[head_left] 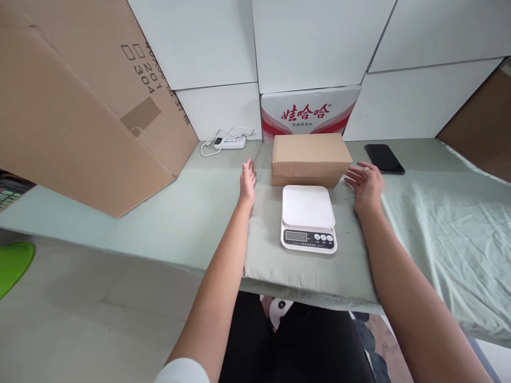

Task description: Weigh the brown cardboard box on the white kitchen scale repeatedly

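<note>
Cardboard box (310, 158) lies toward the back of our bench (191, 213), with the kitchen scale (308, 217) just before it blocking the front. We flank its ends instead, left hand (248, 181) and right hand (366, 185), fingers open and empty. Phone (384, 158) and power strip (229, 142) lie aside, clear.

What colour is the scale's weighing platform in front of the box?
White, matching the scale body; its button panel is dark. Only the head view shows it.
</note>
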A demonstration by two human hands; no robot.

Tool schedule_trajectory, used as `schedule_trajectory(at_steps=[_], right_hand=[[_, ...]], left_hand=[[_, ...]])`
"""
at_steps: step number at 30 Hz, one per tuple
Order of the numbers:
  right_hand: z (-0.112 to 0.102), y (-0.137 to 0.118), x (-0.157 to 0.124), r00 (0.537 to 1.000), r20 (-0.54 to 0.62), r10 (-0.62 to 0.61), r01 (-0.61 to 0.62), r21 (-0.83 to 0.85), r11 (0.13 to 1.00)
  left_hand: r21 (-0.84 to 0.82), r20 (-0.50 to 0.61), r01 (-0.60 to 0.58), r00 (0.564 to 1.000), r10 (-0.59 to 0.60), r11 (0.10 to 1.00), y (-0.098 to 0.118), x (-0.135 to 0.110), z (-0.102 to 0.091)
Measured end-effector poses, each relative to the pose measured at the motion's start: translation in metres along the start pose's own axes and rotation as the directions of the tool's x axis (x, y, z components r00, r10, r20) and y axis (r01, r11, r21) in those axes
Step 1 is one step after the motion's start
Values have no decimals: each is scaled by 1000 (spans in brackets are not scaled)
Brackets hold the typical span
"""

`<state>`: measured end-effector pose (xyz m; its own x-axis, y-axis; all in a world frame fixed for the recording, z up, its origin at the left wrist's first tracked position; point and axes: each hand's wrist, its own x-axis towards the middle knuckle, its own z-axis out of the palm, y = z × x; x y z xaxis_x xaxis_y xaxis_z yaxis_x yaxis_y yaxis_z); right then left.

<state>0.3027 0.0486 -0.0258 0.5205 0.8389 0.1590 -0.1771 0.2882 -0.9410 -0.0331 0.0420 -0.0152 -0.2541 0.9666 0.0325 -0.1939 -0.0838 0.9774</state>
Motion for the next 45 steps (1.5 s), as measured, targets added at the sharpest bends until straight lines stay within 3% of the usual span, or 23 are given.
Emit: schedule_trajectory(at_steps=[7,12,16,21,25,30,34,38,45], right_hand=[[8,8,-10,977,214,-3,21,-79,997],[11,22,-10,945,312,-94,159,-189,969],[16,23,-8,897,412,-157,262,-210,942],[20,8,-12,857,391,-335,423,-162,892],[6,-9,-35,851,359,-383,464,-174,868],[-23,-21,-84,886,318,-338,418,-230,879],[-37,-24,-113,908,286,-307,381,-255,889],[-41,-27,-124,913,271,-304,370,-236,899],[-38,-31,-126,907,253,-337,400,-262,878]], left_hand=[[97,157,-26,987,10,995,-11,-5,11],[120,279,-102,958,65,988,-24,-8,17],[112,305,-178,942,137,978,-24,-8,17],[115,296,-320,915,275,941,-10,-21,18],[82,336,-408,870,361,909,3,-56,13],[62,336,-377,880,336,924,3,-112,-4],[46,331,-331,895,299,942,-2,-142,-16],[32,335,-310,899,282,950,-2,-154,-19],[44,333,-318,898,286,947,-4,-154,-17]])
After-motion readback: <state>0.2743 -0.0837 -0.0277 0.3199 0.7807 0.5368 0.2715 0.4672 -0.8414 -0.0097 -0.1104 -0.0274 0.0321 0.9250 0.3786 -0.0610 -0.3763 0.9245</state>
